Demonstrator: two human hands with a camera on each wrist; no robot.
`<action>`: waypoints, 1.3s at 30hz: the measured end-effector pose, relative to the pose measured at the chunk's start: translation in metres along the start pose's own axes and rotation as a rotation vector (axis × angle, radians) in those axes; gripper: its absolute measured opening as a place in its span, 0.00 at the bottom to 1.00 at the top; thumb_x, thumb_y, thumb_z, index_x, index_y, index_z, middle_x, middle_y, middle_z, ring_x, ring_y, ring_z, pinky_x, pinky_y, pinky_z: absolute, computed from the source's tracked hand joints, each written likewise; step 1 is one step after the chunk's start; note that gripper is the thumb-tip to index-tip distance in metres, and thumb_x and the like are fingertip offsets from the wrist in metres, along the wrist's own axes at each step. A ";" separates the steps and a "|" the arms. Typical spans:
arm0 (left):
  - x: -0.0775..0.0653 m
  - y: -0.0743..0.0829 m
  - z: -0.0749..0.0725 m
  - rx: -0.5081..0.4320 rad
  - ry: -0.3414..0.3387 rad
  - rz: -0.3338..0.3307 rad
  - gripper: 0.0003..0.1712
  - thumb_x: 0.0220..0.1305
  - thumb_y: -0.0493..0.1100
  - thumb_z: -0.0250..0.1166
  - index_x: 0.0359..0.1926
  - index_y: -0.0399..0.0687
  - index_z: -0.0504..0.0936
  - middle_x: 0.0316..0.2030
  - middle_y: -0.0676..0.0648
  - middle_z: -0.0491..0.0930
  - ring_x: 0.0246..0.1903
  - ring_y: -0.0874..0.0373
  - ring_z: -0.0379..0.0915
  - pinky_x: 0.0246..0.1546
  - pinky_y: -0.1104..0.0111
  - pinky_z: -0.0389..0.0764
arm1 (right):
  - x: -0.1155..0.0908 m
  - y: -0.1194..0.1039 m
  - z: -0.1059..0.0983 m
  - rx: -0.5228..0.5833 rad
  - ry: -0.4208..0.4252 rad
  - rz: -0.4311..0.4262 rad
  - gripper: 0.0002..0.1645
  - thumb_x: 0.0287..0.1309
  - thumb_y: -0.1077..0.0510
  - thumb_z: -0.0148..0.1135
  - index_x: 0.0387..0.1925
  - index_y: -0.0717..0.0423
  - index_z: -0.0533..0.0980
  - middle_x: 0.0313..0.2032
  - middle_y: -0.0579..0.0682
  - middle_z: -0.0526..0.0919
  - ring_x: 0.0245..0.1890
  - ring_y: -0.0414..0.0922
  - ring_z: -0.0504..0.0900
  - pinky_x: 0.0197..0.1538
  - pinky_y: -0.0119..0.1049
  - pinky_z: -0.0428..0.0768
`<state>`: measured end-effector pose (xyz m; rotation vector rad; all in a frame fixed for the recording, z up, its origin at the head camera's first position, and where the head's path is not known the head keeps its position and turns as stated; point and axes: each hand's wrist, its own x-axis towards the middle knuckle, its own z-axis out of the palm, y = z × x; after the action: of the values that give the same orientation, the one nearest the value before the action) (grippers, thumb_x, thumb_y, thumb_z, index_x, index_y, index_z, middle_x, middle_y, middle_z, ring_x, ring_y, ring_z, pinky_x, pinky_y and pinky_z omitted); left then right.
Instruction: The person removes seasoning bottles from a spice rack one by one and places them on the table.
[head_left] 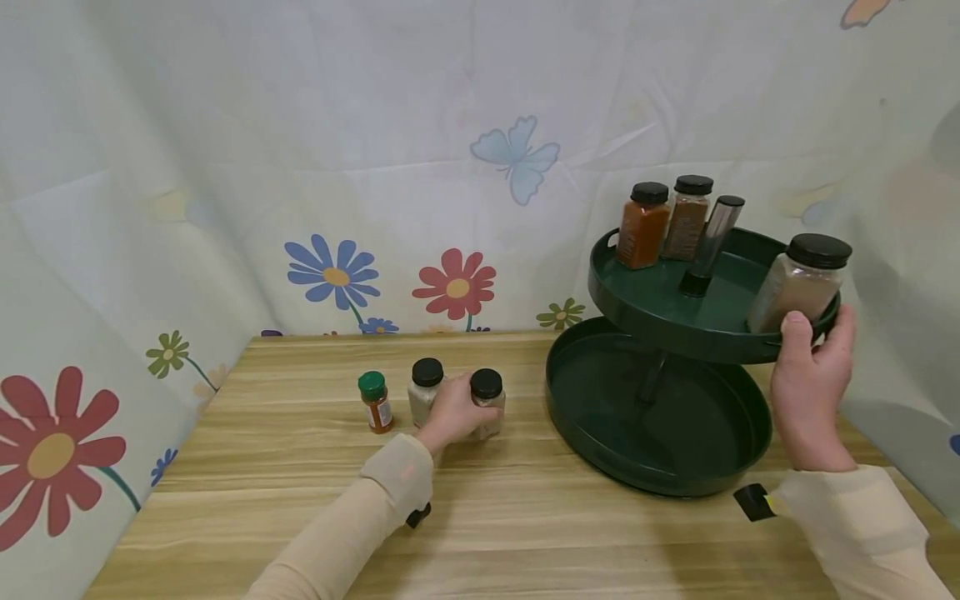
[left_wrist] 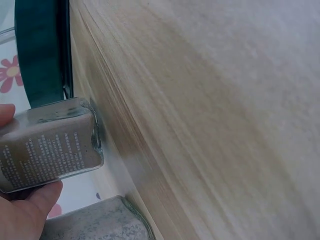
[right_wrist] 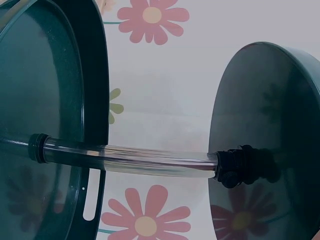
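Note:
In the head view my left hand [head_left: 455, 410] grips a square spice jar [head_left: 489, 414] with a black lid. The left wrist view shows printed text on this clear jar [left_wrist: 47, 150], its base close to the tabletop. Just left of it stands a second black-lidded jar [head_left: 422, 400], partly covered by the hand. My right hand [head_left: 813, 392] holds the upper tier's rim on a dark green two-tier rack [head_left: 667, 329]. The thumb overlaps the lower part of a large black-lidded jar [head_left: 798, 292] on that tier.
A small green-capped bottle [head_left: 377, 406] stands left of the jars. Two black-lidded jars of reddish spice, one orange-red [head_left: 642, 229] and one browner [head_left: 686, 221], sit on the upper tier beside its post [head_left: 716, 242]. The lower tier [head_left: 558, 408] rests on the wooden table [head_left: 525, 533]. Patterned cloth hangs behind.

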<state>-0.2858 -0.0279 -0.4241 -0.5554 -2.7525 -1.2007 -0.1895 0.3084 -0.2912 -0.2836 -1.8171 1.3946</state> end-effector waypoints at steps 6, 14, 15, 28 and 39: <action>-0.001 0.001 0.002 -0.003 0.002 -0.032 0.23 0.44 0.46 0.71 0.39 0.40 0.74 0.33 0.44 0.78 0.34 0.53 0.75 0.36 0.59 0.77 | 0.000 0.000 0.000 -0.001 0.006 0.004 0.23 0.62 0.55 0.38 0.60 0.47 0.58 0.51 0.42 0.63 0.52 0.40 0.60 0.59 0.34 0.57; -0.003 0.004 0.000 -0.029 -0.013 -0.057 0.24 0.45 0.46 0.70 0.42 0.39 0.73 0.35 0.43 0.78 0.36 0.52 0.75 0.37 0.58 0.78 | 0.001 0.000 0.000 -0.003 0.009 -0.003 0.23 0.62 0.55 0.38 0.60 0.46 0.59 0.51 0.42 0.63 0.52 0.40 0.60 0.58 0.34 0.57; -0.003 0.005 0.000 -0.034 -0.016 -0.057 0.24 0.46 0.47 0.70 0.42 0.39 0.73 0.36 0.43 0.78 0.36 0.52 0.75 0.38 0.58 0.78 | 0.001 0.000 0.001 -0.008 0.012 -0.006 0.23 0.62 0.55 0.38 0.59 0.46 0.59 0.51 0.41 0.63 0.52 0.40 0.60 0.58 0.34 0.58; -0.006 0.006 -0.002 -0.031 -0.047 -0.070 0.25 0.48 0.48 0.69 0.44 0.41 0.73 0.36 0.44 0.77 0.36 0.52 0.74 0.36 0.57 0.78 | 0.002 0.001 0.001 -0.010 0.016 -0.020 0.24 0.62 0.55 0.38 0.60 0.47 0.59 0.51 0.42 0.63 0.52 0.40 0.60 0.58 0.33 0.57; -0.007 0.007 -0.003 -0.040 -0.060 -0.060 0.26 0.48 0.48 0.70 0.45 0.40 0.73 0.37 0.44 0.77 0.36 0.51 0.74 0.37 0.57 0.77 | 0.001 0.000 0.001 -0.010 0.022 -0.004 0.24 0.61 0.55 0.38 0.60 0.47 0.59 0.51 0.42 0.63 0.52 0.40 0.60 0.58 0.33 0.58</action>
<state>-0.2770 -0.0280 -0.4184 -0.5243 -2.8203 -1.2754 -0.1912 0.3086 -0.2905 -0.2994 -1.8064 1.3755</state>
